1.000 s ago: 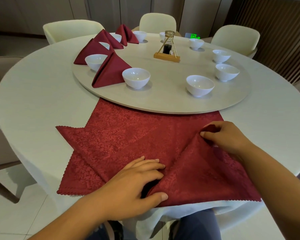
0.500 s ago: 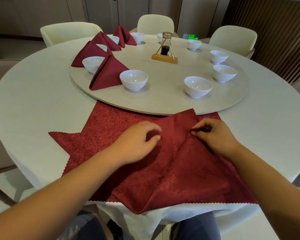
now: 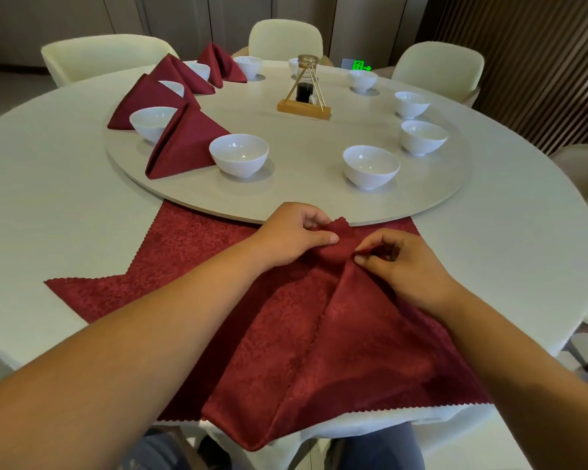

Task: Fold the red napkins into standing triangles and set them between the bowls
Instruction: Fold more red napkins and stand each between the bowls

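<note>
The round white bench [image 3: 48, 198] fills most of the frame, with a pale turntable [image 3: 302, 195] across its upper middle. At lower centre a red napkin [image 3: 336, 351] lies half folded on a flat napkin [image 3: 184, 239], its near point hanging over the bench edge. Four standing napkins [image 3: 187, 144] sit between white bowls [image 3: 239, 154] at upper left. The left hand [image 3: 292, 232] and right hand [image 3: 404, 266] meet at the red napkin's top corner, the fingers [image 3: 326, 238] of each clamped on the cloth. A small wooden stand [image 3: 304, 108] sits at top centre.
</note>
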Motion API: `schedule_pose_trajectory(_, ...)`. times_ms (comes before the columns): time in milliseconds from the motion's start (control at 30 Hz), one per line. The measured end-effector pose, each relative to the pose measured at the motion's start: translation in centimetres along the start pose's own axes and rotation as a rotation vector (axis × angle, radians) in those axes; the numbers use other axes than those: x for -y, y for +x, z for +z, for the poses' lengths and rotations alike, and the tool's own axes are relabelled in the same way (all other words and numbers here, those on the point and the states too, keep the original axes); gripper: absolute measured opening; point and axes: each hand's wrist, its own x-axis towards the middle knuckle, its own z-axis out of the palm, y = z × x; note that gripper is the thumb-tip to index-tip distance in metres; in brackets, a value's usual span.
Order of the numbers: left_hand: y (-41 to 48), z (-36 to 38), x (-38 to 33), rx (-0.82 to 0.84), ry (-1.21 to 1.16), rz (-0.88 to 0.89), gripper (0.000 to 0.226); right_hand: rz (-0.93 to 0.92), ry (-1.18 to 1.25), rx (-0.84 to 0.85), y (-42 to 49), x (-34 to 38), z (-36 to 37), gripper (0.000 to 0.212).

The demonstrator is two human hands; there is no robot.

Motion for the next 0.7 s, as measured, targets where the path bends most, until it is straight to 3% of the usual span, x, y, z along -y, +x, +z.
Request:
schedule_pose_trajectory(433,-0.2,1.0,0.7,-0.006,-0.101,0.003,0.026,-0.024,-0.04,-0.027,-0.5,0.1,0.3,0.016)
schedule_pose_trajectory(567,0.2,0.9,0.0,0.024,-0.048,0.014,0.018,-0.029,-0.064,-0.058,-0.6,0.6,0.3,0.018)
schedule_pose_trajectory(700,1.2,0.8,-0.3,-0.044,0.038,0.002,0.009,-0.067,-0.134,-0.192,-0.8,0.9,0.3,0.02)
